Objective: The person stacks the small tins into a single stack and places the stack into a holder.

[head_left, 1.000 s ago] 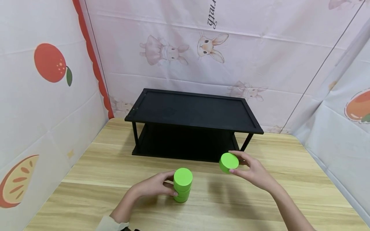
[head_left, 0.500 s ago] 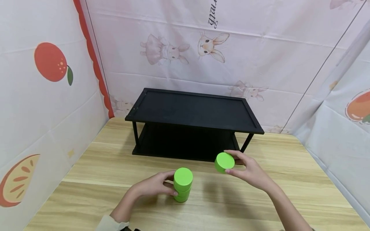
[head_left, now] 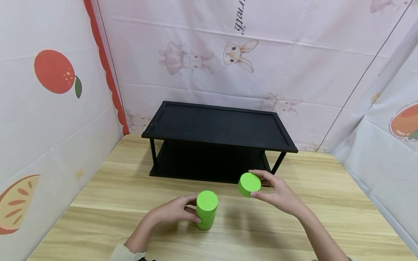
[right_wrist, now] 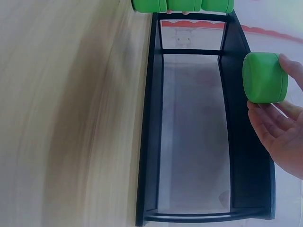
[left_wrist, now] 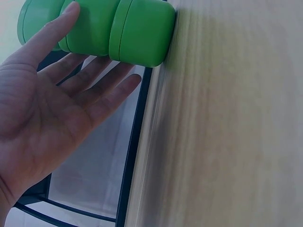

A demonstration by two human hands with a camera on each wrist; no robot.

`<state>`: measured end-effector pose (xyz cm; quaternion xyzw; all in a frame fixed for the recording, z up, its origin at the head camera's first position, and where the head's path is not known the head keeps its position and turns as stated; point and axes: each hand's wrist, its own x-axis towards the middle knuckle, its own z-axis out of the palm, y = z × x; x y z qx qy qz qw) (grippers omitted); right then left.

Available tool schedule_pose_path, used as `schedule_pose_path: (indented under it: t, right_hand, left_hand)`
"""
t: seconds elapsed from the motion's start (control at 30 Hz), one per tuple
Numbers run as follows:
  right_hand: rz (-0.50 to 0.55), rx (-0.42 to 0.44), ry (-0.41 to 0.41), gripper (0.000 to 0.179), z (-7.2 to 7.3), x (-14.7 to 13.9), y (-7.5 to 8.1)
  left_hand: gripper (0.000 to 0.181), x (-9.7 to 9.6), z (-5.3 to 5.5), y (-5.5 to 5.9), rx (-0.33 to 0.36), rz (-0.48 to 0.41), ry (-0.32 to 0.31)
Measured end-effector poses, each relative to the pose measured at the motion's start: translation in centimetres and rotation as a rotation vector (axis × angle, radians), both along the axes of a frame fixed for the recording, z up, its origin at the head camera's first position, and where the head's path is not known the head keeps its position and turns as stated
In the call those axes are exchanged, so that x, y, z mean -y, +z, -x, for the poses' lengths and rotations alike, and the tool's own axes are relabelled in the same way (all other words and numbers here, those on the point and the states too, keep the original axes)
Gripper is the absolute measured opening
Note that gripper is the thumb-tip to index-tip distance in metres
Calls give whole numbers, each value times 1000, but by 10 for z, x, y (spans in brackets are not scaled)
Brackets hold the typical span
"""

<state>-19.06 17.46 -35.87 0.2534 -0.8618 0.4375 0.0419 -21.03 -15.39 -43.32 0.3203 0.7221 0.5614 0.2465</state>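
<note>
Three small round green lidded jars stand in an upright stack (head_left: 207, 210) on the wooden table. My left hand (head_left: 177, 209) holds this stack from its left side, thumb on the near side and fingers round the far side. In the left wrist view, the thumb of the left hand (left_wrist: 52, 90) lies across the stacked jars (left_wrist: 92, 26). Another green jar (head_left: 249, 184) is pinched between the thumb and fingers of my right hand (head_left: 277, 192), up off the table and to the right of the stack. This jar (right_wrist: 265, 78) is slightly tilted.
Behind both hands stands a black two-tier shelf (head_left: 218, 125) with thin posts and a dark lower board. Printed cloth walls (head_left: 196, 87) with rabbits and fruit enclose the wooden table (head_left: 121, 195) at the back and sides.
My right hand has moved left with its jar, bringing it closer to the stack. The left hand and the stacked jars have stayed in place.
</note>
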Motion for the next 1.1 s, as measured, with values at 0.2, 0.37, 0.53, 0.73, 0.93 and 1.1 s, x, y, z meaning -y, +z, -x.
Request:
schedule_pose_path:
  t: [0.2,0.37,0.53,0.73,0.93,1.1]
  right_hand:
    - [8,2,19,59,0,5,1]
    - [10,7,28,58,1,9,2]
    - [13,3,33,58,1,12,2]
    - [19,1,36,58,-1,16,4]
    - [6,-8,45,57,-9,26,17]
    - [-1,-5,58,56,-17,36,32]
  left_hand:
    - [57,-1,-1,1,5,-7,-1]
    - [56,-1,-1,1,5,-2,-2]
    - [58,0,0,0,-9,-7,-15]
    - [57,1,3,-1,-25,-20,-34]
    - [58,1,3,-2,-23,-8,-28]
    - [58,1,3,-1,-22,-3,-22]
